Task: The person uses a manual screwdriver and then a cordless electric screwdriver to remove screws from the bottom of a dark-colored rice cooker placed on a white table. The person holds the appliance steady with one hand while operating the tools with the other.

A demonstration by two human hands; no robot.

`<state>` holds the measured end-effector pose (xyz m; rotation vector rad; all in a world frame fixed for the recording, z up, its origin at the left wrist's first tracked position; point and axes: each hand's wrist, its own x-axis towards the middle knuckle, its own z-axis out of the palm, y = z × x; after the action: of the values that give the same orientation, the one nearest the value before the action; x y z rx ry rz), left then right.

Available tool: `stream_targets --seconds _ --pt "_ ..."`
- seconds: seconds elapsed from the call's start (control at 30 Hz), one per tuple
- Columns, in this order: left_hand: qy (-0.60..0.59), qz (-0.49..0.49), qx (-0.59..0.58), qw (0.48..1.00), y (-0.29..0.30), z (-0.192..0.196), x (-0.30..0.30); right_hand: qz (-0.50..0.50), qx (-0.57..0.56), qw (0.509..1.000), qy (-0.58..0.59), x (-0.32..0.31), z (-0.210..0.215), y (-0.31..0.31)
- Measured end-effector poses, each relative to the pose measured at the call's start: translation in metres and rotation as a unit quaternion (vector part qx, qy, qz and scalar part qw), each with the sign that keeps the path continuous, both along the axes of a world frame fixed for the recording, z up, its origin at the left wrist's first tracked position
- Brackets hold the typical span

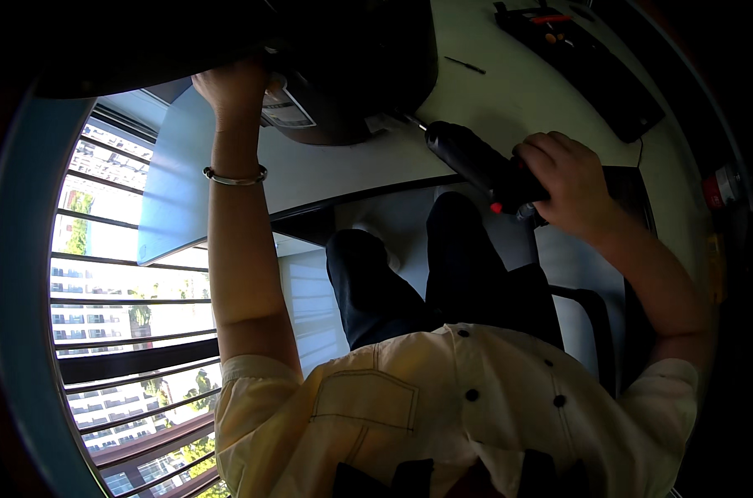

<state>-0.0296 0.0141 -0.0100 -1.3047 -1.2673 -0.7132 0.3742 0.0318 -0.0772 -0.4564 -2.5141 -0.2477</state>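
Observation:
A cordless electric screwdriver [476, 162], black with a red button, is gripped in my right hand [563, 178]. Its thin metal bit points up and left, with the tip at the lower edge of a large black machine [352, 75]. Whether the tip sits in a screw is too dark to see. My left hand [235, 87] is pressed against the left side of that machine, beside a pale label [289, 104]. Shadow and the hand itself hide the left fingers. The machine's upper part is lost in darkness.
A small dark screwdriver bit [465, 65] lies on the pale table [476, 95]. Farther right is a black tool pouch [592, 75] with red and orange items on it. The table's front edge runs above my knees. Left of me is a window with blinds [127, 303].

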Motion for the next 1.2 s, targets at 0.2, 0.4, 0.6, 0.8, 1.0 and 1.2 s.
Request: stream_targets --seconds 0.2,0.4,0.6,0.8,1.0,1.2 --pt "0.041 -0.046 0.016 0.998 0.001 0.004 0.001 -0.048 -0.148 0.982 0.105 -0.008 -0.027 -0.022" --pt "0.082 -0.025 0.025 0.996 0.0 0.004 0.001 -0.063 -0.285 0.956 0.042 -0.01 -0.022 -0.027" --pt "0.071 -0.025 0.035 0.997 -0.001 0.003 0.005 -0.051 -0.282 0.957 0.047 -0.008 -0.024 -0.022" --pt "0.075 -0.039 0.037 0.996 0.002 0.002 -0.003 -0.012 -0.154 0.988 0.021 -0.007 -0.02 -0.012" --pt "0.021 -0.006 -0.006 1.0 0.001 -0.001 -0.005 0.012 -0.08 0.995 -0.054 -0.005 -0.012 -0.007" --pt "-0.031 0.064 -0.093 0.993 -0.009 -0.006 -0.004 0.037 -0.002 0.993 -0.109 -0.003 -0.004 -0.009"
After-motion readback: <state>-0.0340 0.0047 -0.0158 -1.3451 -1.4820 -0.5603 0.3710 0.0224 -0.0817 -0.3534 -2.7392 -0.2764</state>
